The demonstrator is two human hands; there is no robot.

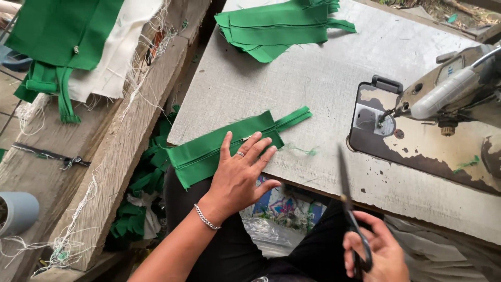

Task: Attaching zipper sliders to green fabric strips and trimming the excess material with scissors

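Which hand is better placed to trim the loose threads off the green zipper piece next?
Right, probably. The right hand already grips the scissors, blades aimed toward the table, while the left hand lies flat on the green zipper piece, pinning it.

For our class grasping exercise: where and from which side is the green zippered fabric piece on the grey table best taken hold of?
Probably by the end of the green zippered fabric piece that overhangs the grey table edge, pinched from the left. That end hangs free, while the left hand presses the middle flat.

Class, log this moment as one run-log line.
left hand: flat on green zippered fabric piece | right hand: holding black scissors, blades up | grey sewing table
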